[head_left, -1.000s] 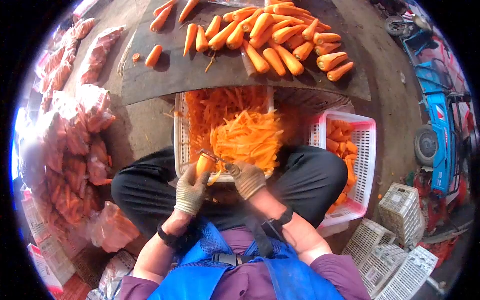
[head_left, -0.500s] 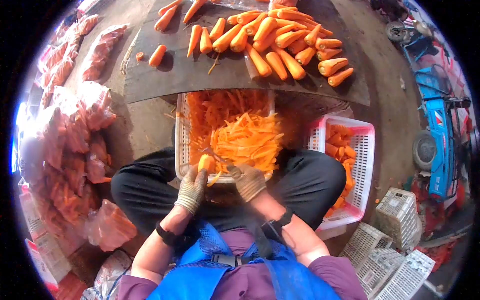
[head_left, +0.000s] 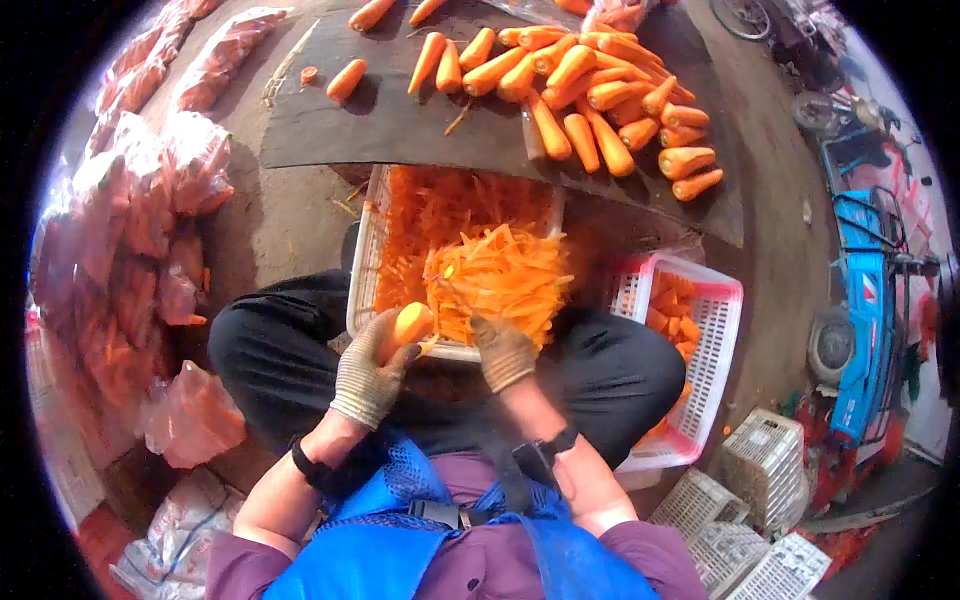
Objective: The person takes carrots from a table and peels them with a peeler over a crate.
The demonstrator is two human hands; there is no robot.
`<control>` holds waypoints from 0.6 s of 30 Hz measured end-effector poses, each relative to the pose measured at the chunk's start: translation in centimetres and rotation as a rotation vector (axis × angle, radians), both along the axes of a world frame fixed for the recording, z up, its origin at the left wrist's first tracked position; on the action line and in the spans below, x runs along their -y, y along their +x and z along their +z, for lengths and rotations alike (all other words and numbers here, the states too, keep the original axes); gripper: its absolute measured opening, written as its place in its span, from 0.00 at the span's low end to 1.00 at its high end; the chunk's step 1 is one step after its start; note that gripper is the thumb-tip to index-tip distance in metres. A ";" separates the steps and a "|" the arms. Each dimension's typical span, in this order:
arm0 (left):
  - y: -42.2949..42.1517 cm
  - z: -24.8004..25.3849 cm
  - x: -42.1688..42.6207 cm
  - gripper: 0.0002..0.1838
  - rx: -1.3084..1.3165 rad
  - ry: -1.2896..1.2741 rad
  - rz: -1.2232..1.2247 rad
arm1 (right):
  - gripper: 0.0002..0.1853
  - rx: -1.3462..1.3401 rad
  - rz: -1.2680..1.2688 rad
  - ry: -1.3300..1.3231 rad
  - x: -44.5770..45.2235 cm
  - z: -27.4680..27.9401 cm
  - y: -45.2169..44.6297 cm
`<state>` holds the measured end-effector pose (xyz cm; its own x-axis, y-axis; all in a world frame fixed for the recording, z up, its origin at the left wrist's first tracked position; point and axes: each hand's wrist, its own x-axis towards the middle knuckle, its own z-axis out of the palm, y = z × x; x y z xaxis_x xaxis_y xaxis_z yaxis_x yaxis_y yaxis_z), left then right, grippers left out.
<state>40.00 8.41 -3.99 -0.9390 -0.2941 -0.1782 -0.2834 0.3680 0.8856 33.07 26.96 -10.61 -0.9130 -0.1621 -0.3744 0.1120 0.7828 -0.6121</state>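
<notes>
Presently holding one carrot (head_left: 412, 322) in the gloved left hand (head_left: 366, 370), with fingers and thumb closed around its lower part. Looks bright orange, rather smooth, more light and yellowish on the upper side, with a blunt, rounded end pointing up and away from the body, tilted slightly to the right. Cannot tell the form of the lower end, being covered by the glove. Located at the near edge of the white crate (head_left: 360, 265), just beside a big heap of orange shavings (head_left: 505, 285). Can see also one thin strip near the thumb. Gripping in the gloved right hand (head_left: 506, 355), quite narrowly closed, a thin tool (head_left: 457, 296), extended over the shavings and too blurred for exact description. Farther away, on the dark table (head_left: 350, 130), can see many whole carrots (head_left: 572, 68), similarly orange and mostly tapered. Beside the right knee, can notice short carrot pieces (head_left: 672, 312) inside a pink-and-white crate (head_left: 710, 345).
</notes>
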 end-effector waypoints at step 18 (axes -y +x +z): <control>0.5 1.6 1.4 0.19 -0.076 0.127 0.068 | 0.26 -0.127 0.071 -0.032 0.5 0.2 0.6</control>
<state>40.46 6.97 -2.36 -0.9298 -0.3374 -0.1473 -0.2344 0.2340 0.9436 33.71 26.43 -10.43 -0.9386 -0.2377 -0.2502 -0.0226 0.7658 -0.6427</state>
